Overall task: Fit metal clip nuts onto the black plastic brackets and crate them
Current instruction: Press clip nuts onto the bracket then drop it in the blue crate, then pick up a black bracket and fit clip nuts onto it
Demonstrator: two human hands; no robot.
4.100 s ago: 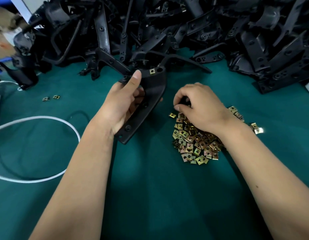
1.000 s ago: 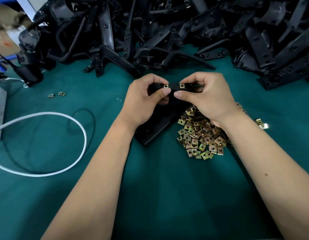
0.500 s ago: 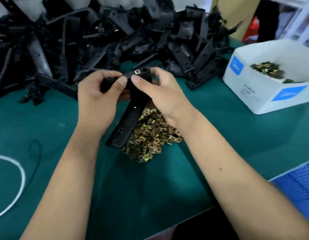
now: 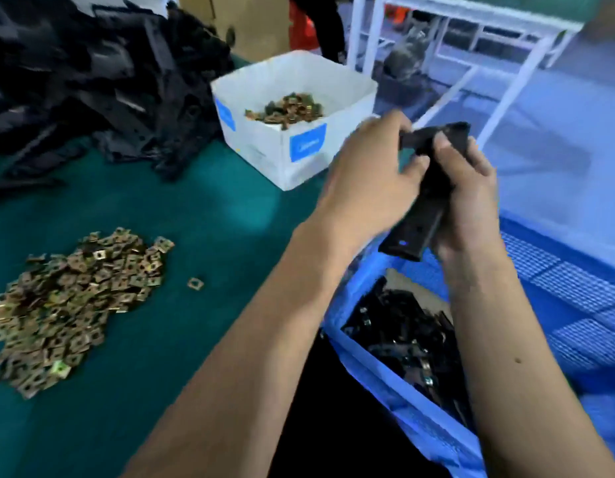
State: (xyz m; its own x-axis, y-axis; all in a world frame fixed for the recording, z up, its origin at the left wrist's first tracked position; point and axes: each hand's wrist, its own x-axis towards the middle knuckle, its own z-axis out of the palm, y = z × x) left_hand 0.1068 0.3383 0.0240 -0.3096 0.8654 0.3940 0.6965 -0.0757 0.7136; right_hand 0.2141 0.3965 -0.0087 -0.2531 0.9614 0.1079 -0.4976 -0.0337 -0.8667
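Both hands gripping one bracket, past the desk's right edge.
Left hand (image 4: 364, 170) and right hand (image 4: 466, 198) clutch the black bracket (image 4: 426, 191) between them, above the blue crate (image 4: 385, 370) of finished brackets.

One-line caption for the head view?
Both hands hold a black bracket above the blue crate.

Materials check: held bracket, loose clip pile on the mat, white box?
Bracket: looks like black moulded plastic, matte, dull with no glints.
Clip pile: thin stamped metal, brassy-yellow plated look, small bright glints.
White box: likely coated cardboard; folded thin walls, blue printed labels. Motion blur leaves finish uncertain.
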